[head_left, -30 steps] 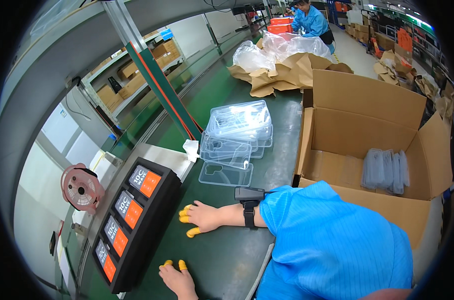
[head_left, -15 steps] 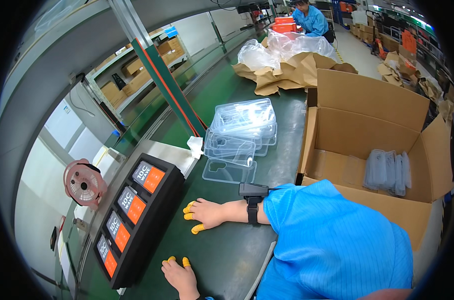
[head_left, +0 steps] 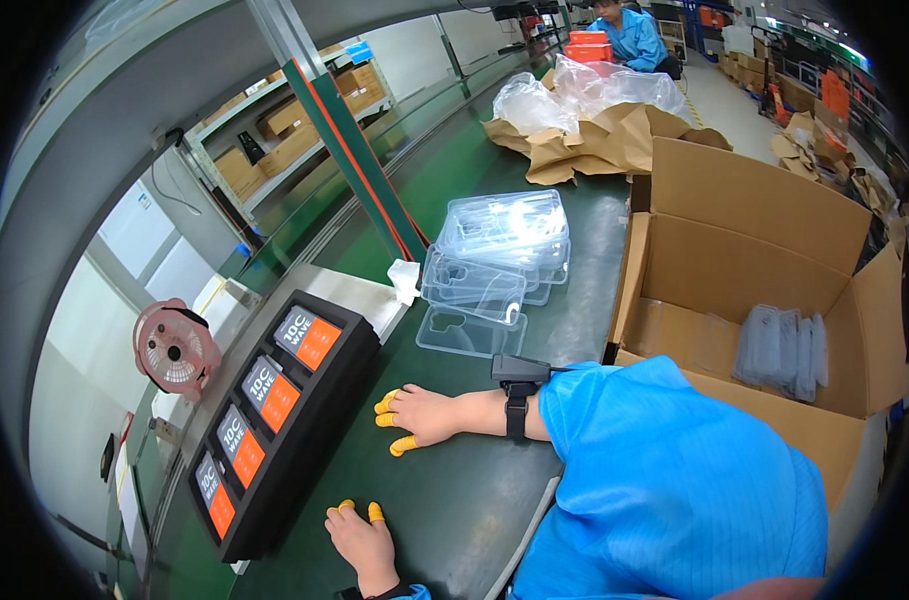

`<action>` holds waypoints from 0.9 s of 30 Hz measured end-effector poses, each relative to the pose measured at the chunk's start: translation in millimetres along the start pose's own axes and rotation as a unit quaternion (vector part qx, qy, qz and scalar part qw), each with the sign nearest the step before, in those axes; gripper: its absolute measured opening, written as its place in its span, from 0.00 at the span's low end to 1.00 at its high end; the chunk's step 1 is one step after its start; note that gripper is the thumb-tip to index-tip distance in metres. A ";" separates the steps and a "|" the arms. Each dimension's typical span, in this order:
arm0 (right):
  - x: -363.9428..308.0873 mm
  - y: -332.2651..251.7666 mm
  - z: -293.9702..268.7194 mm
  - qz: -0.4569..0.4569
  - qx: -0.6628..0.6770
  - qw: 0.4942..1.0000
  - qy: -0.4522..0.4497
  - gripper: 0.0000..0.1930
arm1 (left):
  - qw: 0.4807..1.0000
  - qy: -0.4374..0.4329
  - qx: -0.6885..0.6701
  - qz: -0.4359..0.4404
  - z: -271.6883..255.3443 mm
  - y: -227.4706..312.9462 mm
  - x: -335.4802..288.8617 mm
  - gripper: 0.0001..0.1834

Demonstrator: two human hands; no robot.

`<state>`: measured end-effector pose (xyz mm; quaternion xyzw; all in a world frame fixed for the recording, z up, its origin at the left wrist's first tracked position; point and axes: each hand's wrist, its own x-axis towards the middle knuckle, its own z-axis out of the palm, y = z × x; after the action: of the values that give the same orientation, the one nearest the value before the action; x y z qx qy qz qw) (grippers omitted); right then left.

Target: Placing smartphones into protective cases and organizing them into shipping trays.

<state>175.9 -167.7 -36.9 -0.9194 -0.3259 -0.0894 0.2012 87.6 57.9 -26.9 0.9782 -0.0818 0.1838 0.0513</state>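
My right hand (head_left: 422, 417) lies on the dark green work surface (head_left: 455, 500), fingers spread and holding nothing. My left hand (head_left: 363, 545), also empty with its fingers apart, rests nearer to me. Yellow finger cots cover several fingertips on both. Left of them a long black holder (head_left: 320, 432) carries a row of several grey-and-orange flat packs (head_left: 260, 394). The right fingertips are near its edge but apart from it. Beyond the right hand, clear plastic phone cases (head_left: 500, 235) lie in a loose pile, with one case (head_left: 470, 330) at its near end.
To the right stands an open cardboard box (head_left: 755, 250) with a bundle of clear cases (head_left: 783, 350) inside. Crumpled brown paper (head_left: 585, 145) and clear plastic film (head_left: 615, 85) lie farther off. A green post (head_left: 360, 165) rises beside the pile. A pink fan (head_left: 175, 350) stands left; a co-worker (head_left: 630, 40) is behind.
The whole view has shifted a little, so the scene sits slightly farther right. Both hands stay in almost the same place and pose on the surface.
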 end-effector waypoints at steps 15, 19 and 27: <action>0.9 1.7 3.0 -0.003 0.003 1.000 0.003 0.28 | 1.000 -0.001 -0.003 -0.002 -2.0 0.1 -0.2 0.17; 1.2 1.2 2.2 0.000 0.001 1.000 -0.002 0.28 | 1.000 -0.006 -0.003 -0.004 -2.1 0.0 0.0 0.17; -1.5 1.2 -0.5 -0.007 -0.002 1.000 0.008 0.27 | 1.000 0.003 -0.012 -0.001 -0.7 1.4 -1.3 0.14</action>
<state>175.5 -169.5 -37.3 -0.9170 -0.3303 -0.0986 0.2009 85.9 56.8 -26.7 0.9770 -0.0833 0.1860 0.0632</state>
